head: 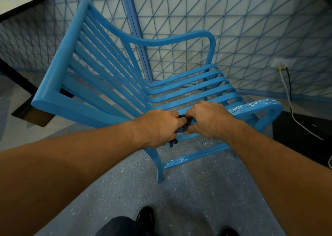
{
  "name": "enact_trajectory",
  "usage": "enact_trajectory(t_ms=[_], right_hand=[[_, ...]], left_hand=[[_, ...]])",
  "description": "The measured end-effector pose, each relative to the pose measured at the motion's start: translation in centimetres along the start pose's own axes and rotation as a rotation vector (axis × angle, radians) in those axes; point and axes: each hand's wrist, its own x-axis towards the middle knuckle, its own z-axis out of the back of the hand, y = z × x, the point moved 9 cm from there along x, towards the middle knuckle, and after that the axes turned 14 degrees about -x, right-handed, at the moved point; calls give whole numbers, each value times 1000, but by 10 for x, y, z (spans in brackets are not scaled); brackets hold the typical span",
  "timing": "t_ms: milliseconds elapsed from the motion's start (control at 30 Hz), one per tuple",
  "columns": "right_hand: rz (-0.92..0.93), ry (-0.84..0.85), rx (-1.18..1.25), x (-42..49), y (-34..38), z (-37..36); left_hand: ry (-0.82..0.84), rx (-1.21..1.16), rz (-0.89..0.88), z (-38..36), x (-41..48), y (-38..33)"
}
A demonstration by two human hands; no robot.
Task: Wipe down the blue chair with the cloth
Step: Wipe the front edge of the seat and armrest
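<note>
A blue slatted armchair point(100, 77) stands on the floor in front of me, seen from its side. Both my hands rest on its near armrest. My left hand point(159, 126) and my right hand point(208, 119) are closed on a small dark blue cloth point(185, 125) bunched between them. A loose end of the cloth hangs below my left hand. Most of the cloth is hidden by my fingers. The front end of the near armrest point(258, 104) shows white scuffs and chipped paint.
A blue wire-mesh fence point(233, 29) runs close behind the chair. A wall outlet point(283, 63) with a white and a black cable is at the right. A dark table edge point(27, 92) sits left of the chair. My shoes point(145, 217) stand on speckled grey floor.
</note>
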Motion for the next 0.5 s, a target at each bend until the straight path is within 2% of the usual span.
enact_trajectory(t_ms=[200, 267, 500], right_hand=[[4, 13, 0, -1, 0, -2], [5, 11, 4, -1, 0, -1], [5, -16, -20, 1, 0, 0]], left_hand=[[67, 209, 55, 13, -48, 21], [36, 276, 54, 17, -56, 21], [-64, 295, 52, -2, -11, -13]])
